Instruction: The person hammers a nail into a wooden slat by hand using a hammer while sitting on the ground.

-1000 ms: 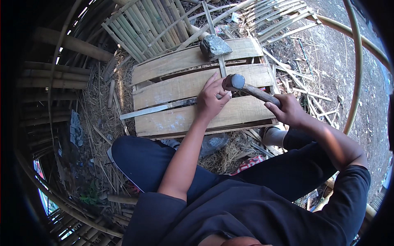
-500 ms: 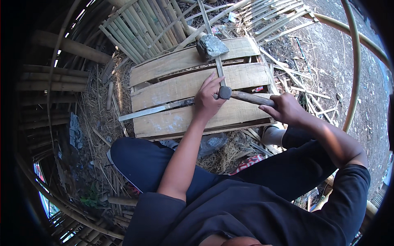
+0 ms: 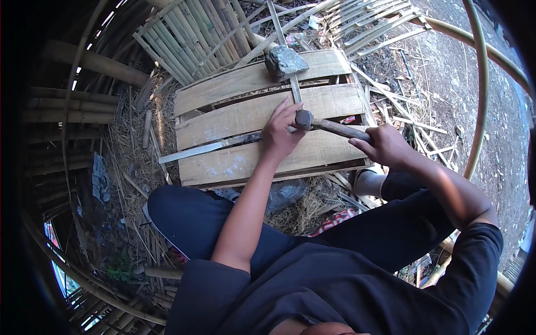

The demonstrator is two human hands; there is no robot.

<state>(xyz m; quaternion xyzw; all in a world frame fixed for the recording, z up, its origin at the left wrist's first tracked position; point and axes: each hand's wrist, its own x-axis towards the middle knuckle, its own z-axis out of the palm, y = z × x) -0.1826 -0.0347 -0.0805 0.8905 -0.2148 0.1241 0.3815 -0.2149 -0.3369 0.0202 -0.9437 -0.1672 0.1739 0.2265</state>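
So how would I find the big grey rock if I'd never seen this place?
Look for the low platform of pale wide boards on the ground in front of the person. Go to its far board, the one farthest from the knees. The grey rock sits on it, just beyond the hammer in the right hand; it is the only lumpy stone among flat wood and thin sticks.

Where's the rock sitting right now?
In the head view the grey rock sits up top near the middle, on the far plank of the wooden slat panel, weighing down a thin strip just beyond the hammer head.
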